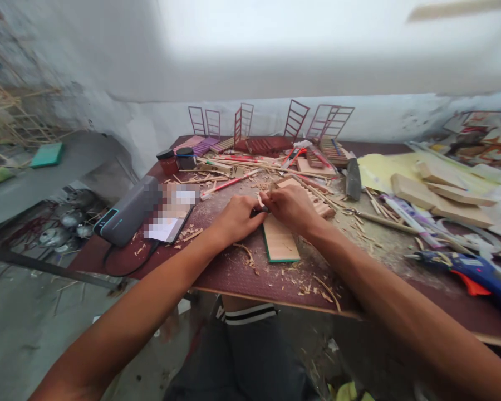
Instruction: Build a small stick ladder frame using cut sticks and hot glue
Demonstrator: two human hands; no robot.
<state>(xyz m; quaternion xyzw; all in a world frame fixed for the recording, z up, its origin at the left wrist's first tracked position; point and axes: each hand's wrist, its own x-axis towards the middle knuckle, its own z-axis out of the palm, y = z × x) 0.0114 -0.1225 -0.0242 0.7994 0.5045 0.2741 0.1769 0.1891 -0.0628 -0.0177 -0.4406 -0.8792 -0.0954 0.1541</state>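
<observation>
A thin, pale wooden stick (271,190) is pinched in the closed fingers of the right hand (293,209), while a small dark tool (259,211) is gripped by the curled left hand (236,218); both are held just above a pale board (280,244) edged in green. The maroon table (242,273) is strewn with shavings and sticks, and painted miniature ladders (294,118) are stood against a worn whitish wall (150,67)
</observation>
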